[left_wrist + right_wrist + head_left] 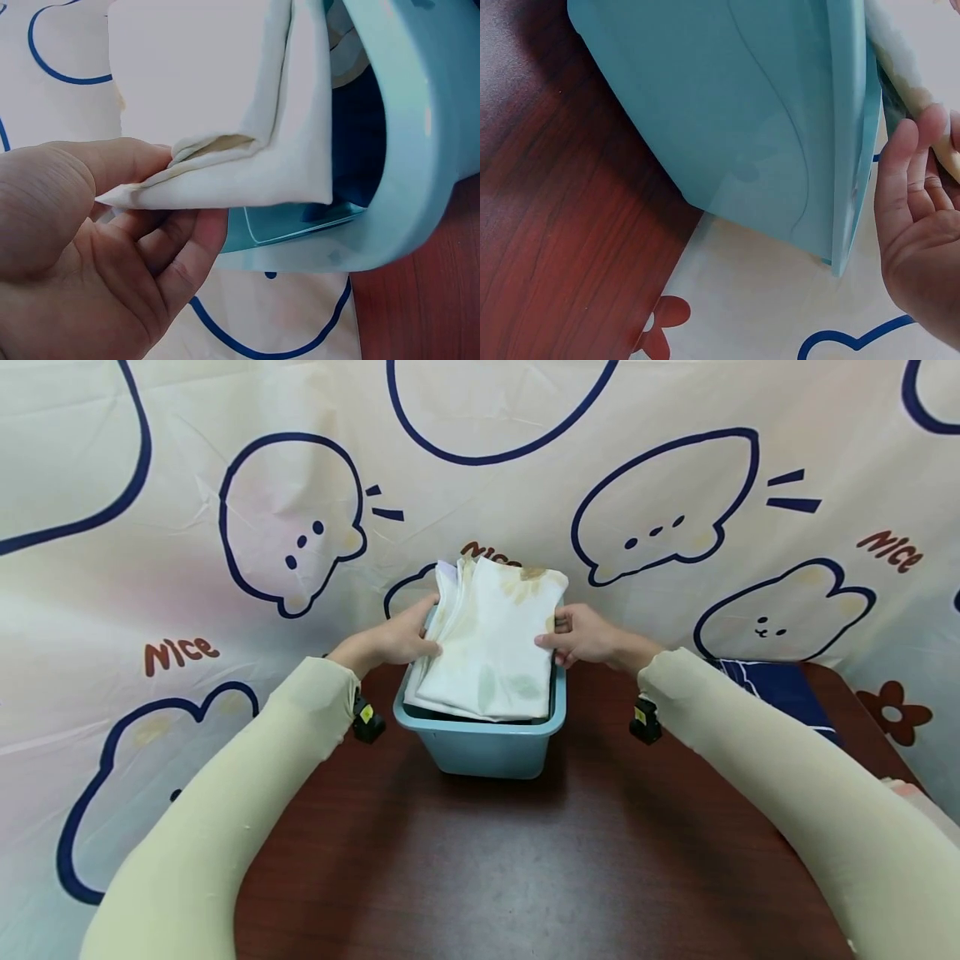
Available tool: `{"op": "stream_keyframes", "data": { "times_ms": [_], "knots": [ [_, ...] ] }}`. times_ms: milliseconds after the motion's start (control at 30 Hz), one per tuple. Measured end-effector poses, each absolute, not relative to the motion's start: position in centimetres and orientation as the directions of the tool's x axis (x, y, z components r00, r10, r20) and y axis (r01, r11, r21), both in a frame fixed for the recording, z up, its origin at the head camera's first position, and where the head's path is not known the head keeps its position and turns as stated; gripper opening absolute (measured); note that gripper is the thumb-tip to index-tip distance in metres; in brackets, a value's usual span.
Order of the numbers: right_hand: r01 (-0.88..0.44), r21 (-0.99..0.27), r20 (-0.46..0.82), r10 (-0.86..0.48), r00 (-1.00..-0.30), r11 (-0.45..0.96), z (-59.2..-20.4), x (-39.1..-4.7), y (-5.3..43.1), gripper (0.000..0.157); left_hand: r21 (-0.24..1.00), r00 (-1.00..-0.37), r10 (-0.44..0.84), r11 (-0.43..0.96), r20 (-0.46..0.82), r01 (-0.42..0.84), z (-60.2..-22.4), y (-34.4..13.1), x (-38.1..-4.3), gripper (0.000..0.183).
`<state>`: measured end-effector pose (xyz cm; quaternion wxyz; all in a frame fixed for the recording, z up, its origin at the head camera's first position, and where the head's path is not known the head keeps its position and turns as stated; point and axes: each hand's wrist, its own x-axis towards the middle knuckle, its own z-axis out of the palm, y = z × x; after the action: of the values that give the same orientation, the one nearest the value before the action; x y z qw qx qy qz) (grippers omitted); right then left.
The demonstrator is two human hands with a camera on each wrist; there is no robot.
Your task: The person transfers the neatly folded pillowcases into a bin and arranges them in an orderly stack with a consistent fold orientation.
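Observation:
A folded white cloth point(498, 643) with pale yellow flowers and green leaves tilts over the mouth of a blue plastic bin point(483, 752). My left hand point(397, 635) pinches its left edge, thumb on top and fingers beneath, as the left wrist view shows at the cloth's folded corner point(225, 169). On the opposite side my right hand point(585, 635) grips the right edge between thumb and fingers. In the right wrist view that hand point(926, 210) is partly cut off by the frame. Inside the bin, dark blue material point(358, 142) shows beneath the cloth.
The bin stands on a dark red-brown wooden table point(480, 877), close to a printed backdrop sheet point(480, 502). At the table's right lies a navy cloth with white lines point(787, 697). A pale pinkish item point(911, 793) is partly hidden behind my right sleeve.

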<state>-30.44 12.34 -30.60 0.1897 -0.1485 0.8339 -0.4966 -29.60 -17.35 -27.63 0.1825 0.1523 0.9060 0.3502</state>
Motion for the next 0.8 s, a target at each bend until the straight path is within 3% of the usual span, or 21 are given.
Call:
{"op": "stream_keyframes", "data": {
  "times_ms": [800],
  "knots": [
    [-0.074, -0.835, -0.205, -0.432, -0.878, 0.546, -32.0, -30.7, 12.0, 0.025, 0.620, -0.874, 0.374, 0.777, -0.309, 0.113, -29.2, -16.8, -29.7, 0.085]
  ]
}}
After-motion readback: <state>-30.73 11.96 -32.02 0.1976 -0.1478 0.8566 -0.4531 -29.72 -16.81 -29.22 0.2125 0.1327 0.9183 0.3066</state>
